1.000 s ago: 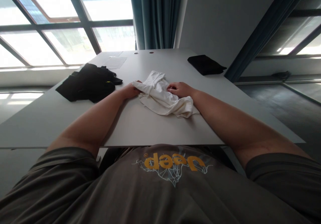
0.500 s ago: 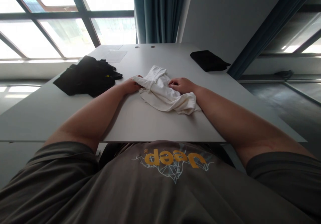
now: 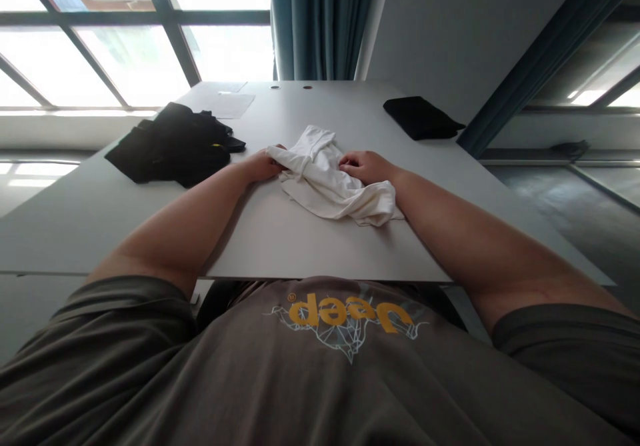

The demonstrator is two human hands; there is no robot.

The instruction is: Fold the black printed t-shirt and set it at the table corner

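A crumpled white garment lies in the middle of the grey table. My left hand is closed on the garment's left edge, pinching the cloth. My right hand rests on the garment's right side with its fingers curled into the fabric. Both forearms stretch over the near edge of the table.
A heap of black clothes lies at the left of the table. A folded black garment sits at the far right corner. A sheet of paper lies near the far edge, below a window and a blue curtain.
Both hands keep their hold on the white garment. The view has tilted slightly, so everything sits a little higher in the picture.
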